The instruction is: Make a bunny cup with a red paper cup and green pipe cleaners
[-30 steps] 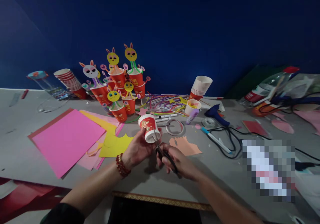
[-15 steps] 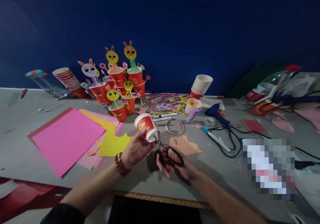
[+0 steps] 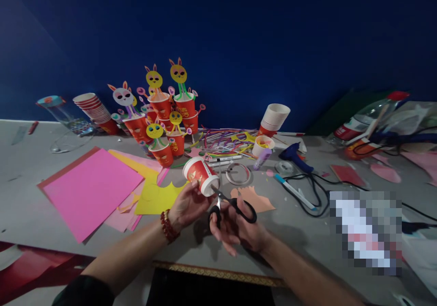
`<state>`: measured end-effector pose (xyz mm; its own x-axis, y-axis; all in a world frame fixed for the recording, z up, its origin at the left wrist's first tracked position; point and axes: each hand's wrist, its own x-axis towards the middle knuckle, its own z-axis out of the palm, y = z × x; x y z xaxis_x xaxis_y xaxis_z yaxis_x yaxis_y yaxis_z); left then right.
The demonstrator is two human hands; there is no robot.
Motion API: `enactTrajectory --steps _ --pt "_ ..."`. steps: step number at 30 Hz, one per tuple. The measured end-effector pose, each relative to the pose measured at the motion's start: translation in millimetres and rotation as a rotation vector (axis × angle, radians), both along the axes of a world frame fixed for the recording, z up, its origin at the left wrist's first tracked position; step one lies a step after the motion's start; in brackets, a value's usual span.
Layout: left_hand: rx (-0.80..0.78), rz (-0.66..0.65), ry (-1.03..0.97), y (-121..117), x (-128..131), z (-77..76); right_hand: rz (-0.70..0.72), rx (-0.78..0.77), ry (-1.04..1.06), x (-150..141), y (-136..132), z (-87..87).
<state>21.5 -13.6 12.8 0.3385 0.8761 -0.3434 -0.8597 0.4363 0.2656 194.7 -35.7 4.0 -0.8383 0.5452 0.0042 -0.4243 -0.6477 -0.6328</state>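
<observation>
My left hand [image 3: 190, 204] grips a red and white paper cup [image 3: 200, 175], tilted on its side with one end toward me. My right hand [image 3: 239, 226] has its thumb and fingers in the black handles of a pair of scissors [image 3: 220, 198]. One blade touches the near end of the cup; whether it goes through the paper I cannot tell. The handles are spread apart. Under and beside my left hand lies yellow paper [image 3: 157, 199] with a cut edge. A peach paper scrap [image 3: 257, 200] rests to the right of the scissors.
Decorated red cups with rabbit faces [image 3: 163, 153] stand behind, left of centre. Pink sheets [image 3: 92, 187] lie at left. Beyond the cup are pipe cleaners [image 3: 221, 140] and a tape roll [image 3: 238, 174]. A blue glue gun [image 3: 296, 157] with a black cord lies right.
The scissors have opened wider, with their handles further apart. My right hand has dropped slightly, and the cup has turned a little in my left hand.
</observation>
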Motion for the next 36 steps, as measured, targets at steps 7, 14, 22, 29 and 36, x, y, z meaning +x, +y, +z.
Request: enactTrajectory --steps 7,14,22,29,36 --pt "0.057 0.012 0.095 1 2 1.3 -0.203 0.444 -0.54 9 4 8.1" --pt "0.074 0.043 0.199 0 5 -1.5 -0.313 1.007 -1.225 11 6 26.6" --pt "0.211 0.158 0.28 -2 10 -4.2 -0.262 0.855 -1.029 13 8 23.5" --pt "0.259 0.091 0.324 -6 6 1.5 -0.167 0.371 -0.422 10 3 16.0" --pt "0.169 0.09 0.245 -7 8 3.5 -0.104 0.157 -0.165 3 0 7.2"
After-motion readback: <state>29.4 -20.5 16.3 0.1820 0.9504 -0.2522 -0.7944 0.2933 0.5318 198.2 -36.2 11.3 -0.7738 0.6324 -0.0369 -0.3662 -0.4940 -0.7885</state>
